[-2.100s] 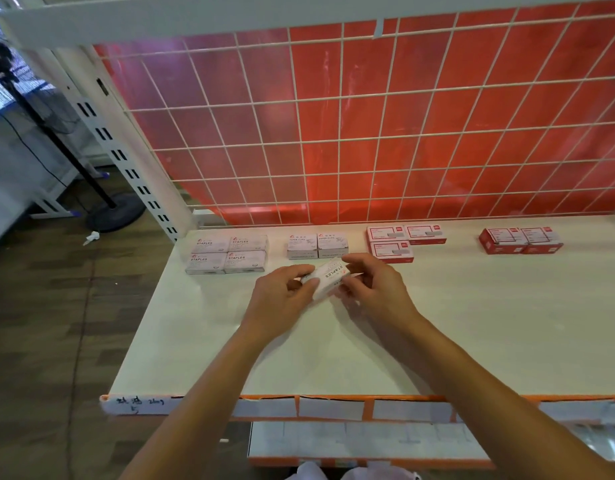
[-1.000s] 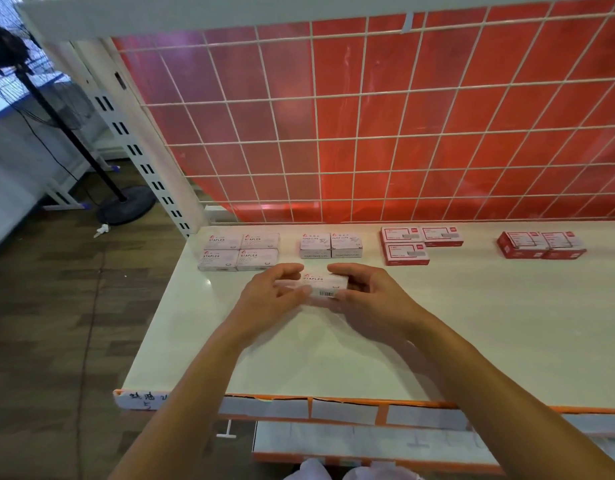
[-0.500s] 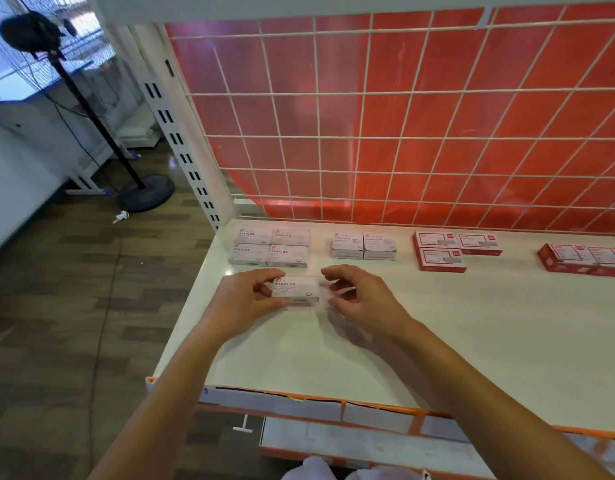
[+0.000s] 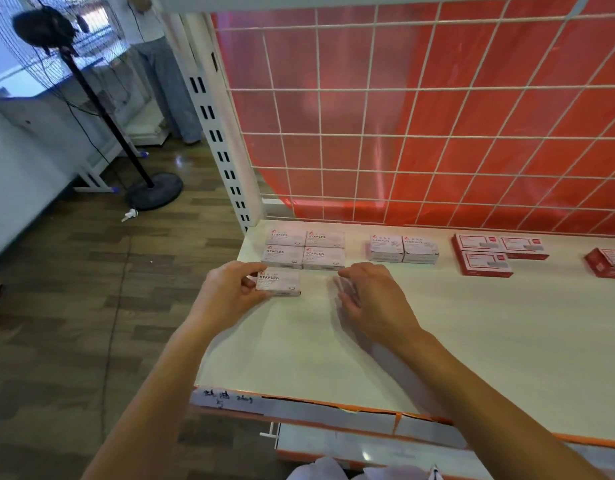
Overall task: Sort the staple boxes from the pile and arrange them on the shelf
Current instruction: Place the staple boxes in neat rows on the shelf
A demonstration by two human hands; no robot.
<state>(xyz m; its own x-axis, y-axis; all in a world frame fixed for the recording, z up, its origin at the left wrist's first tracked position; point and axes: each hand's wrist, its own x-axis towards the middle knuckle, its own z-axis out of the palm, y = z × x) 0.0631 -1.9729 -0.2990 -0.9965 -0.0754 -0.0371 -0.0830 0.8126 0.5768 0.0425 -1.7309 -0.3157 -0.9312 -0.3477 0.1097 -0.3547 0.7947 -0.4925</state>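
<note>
A white STAPLES box (image 4: 280, 283) lies flat on the white shelf (image 4: 472, 323), just in front of a block of several matching white STAPLES boxes (image 4: 304, 250) at the shelf's back left corner. My left hand (image 4: 230, 296) holds the near box by its left end, thumb and fingers curled on it. My right hand (image 4: 372, 299) hovers just right of the box with loosely curled fingers and holds nothing. Two white paper-clip boxes (image 4: 403, 249) sit to the right of the block. Three red-and-white boxes (image 4: 486, 254) lie further right.
More red boxes (image 4: 609, 263) sit at the right edge. A red panel behind a white wire grid (image 4: 420, 133) backs the shelf. A white slotted upright (image 4: 223, 150) stands at the left. A fan stand (image 4: 153, 192) and a person's legs (image 4: 171, 81) are on the wooden floor left.
The box went from both hands to the left and down onto the shelf in front of the white block. My right hand let go and drew back to the right.
</note>
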